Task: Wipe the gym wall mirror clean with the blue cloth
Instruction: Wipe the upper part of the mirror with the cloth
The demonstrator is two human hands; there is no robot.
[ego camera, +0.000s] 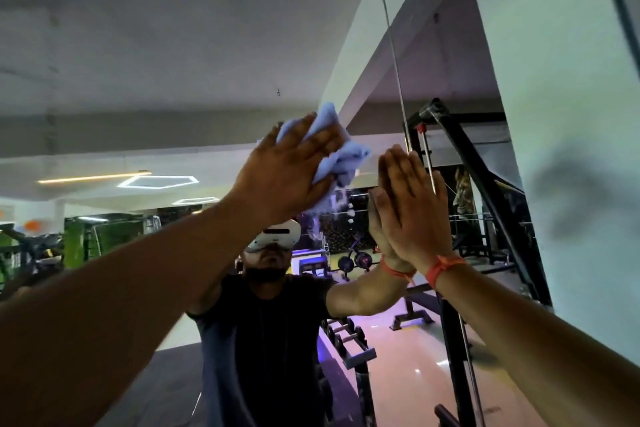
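The mirror (180, 55) is the upright surface that bears everything here; a thin seam (398, 80) runs down it right of centre. Against the glass, near the middle, the left hand (287, 177) presses a bunched blue cloth (341, 152) with straight fingers, the cloth spilling out above and to the right of the hand. Just to the right, beside the seam, the right hand (415, 211) lies flat on the glass, fingers straight and together, palm meeting its own reflection. An orange band (441, 269) circles that wrist. The two hands are near each other but apart.
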